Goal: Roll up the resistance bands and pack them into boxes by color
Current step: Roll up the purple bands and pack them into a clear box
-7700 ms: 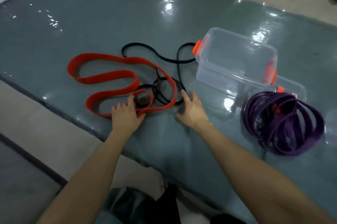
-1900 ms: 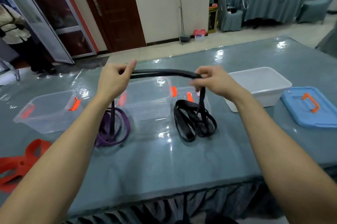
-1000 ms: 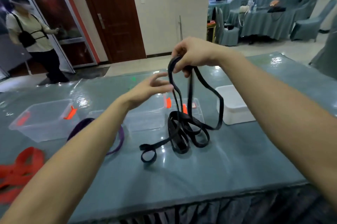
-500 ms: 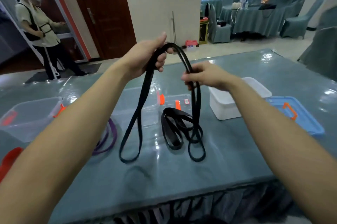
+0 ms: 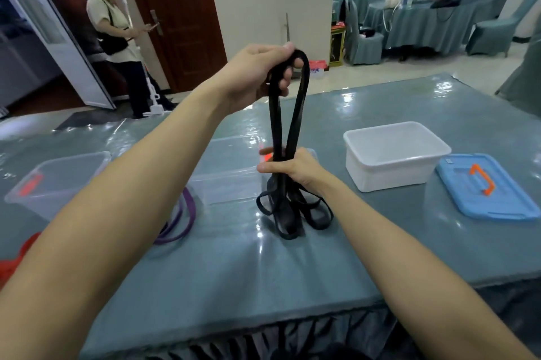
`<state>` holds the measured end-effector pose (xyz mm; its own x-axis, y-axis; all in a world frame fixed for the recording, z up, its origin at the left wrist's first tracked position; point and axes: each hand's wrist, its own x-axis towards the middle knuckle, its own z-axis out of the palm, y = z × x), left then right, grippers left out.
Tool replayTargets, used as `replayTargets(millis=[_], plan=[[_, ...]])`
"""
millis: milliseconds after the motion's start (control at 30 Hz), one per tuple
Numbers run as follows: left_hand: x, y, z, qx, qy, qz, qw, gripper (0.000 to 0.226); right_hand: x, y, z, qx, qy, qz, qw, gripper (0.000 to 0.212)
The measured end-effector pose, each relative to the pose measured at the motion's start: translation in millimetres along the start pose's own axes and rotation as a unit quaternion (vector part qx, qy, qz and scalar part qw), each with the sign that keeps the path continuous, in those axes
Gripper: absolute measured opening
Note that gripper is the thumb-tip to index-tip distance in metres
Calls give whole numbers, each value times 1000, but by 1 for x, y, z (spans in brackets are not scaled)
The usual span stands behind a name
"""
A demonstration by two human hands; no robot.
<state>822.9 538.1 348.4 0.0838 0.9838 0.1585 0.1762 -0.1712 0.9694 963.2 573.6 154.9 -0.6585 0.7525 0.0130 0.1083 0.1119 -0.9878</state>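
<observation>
Both hands grip one black resistance band [image 5: 300, 102]. The left hand [image 5: 251, 75] has its fingers [image 5: 283, 82] curled round the top of the loop, held high above the surface [image 5: 263, 271]. The right hand [image 5: 294, 168] pinches the two hanging strands together lower down. Below the right hand the band's remaining length lies in loose coils on the surface. Just behind the coils stands the middle clear box [image 5: 231, 184]; a smaller one may sit behind the right hand, mostly hidden. A purple band [image 5: 187, 220] lies left of the coils, partly behind the left forearm. Farther left are the left clear box [image 5: 58, 181] with orange latches and a red band [image 5: 13, 261] at the frame edge. To the right sit an open white box [image 5: 392, 172] and a blue lid [image 5: 483, 201] with an orange handle.
</observation>
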Motion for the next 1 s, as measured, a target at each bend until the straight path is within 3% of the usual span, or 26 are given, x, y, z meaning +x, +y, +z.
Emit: replayTargets(millis=[100,200,333,433,567,667,767,833,933,1000], plan=[[-2,2,-20,-4,67,-7,998,41,-3,6,-4,70,14,13,997,11],[-12,-12,-52,-4,167,-53,985,49,-7,-6,-25,57,7,-5,998,11],[-32,-55,-100,-40,225,-98,969,26,-10,-31,-53,-22,-52,-15,998,20],[-58,-100,-125,-94,268,-130,950,14,-2,-39,-65,-121,-90,17,988,14],[-96,-177,-135,-189,330,-184,906,28,7,-32,-70,-335,-108,68,934,18],[-129,-225,-129,-142,303,-259,906,26,9,-21,-62,-318,-60,54,945,26],[-157,-264,-109,71,229,-329,913,13,14,-18,-49,-230,-73,41,970,25],[-164,-276,-95,162,168,-321,918,38,21,-22,-37,-235,-107,41,965,29],[-153,-260,-70,136,45,-271,952,86,31,-27,-14,-276,-153,44,948,42],[-136,-249,-57,123,-1,-212,969,115,36,-30,-1,-268,-168,42,948,35]])
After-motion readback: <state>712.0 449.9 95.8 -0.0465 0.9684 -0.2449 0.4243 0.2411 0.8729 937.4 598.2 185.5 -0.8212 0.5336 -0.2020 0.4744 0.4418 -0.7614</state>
